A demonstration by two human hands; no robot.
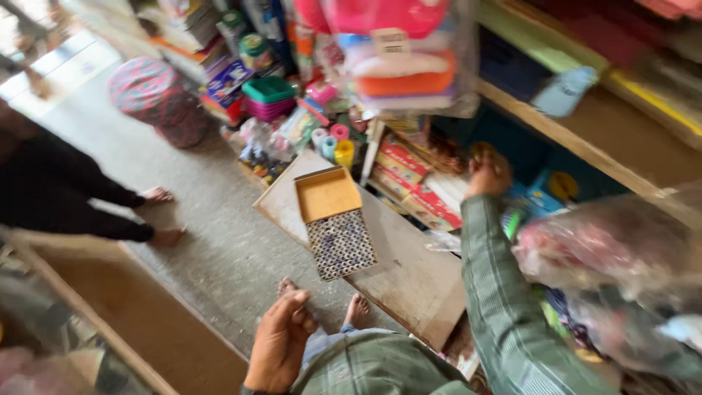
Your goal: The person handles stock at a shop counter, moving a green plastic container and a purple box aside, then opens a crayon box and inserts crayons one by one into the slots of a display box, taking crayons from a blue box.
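Observation:
My right hand reaches out in a green striped sleeve toward the low shelf goods, fingers closed around a small yellowish round object; blur hides what it is. My left hand rests loosely curled on my knee, holding nothing. Ahead on a wooden board lies an open box with a yellow inside and a patterned black-and-white lid half. My bare feet show just below the board.
Another person's bare feet and dark trousers are at left on the grey floor. A wooden counter runs along the lower left. Shelves, plastic bags of goods, red boxes, tape rolls and a patterned stool crowd the back and right.

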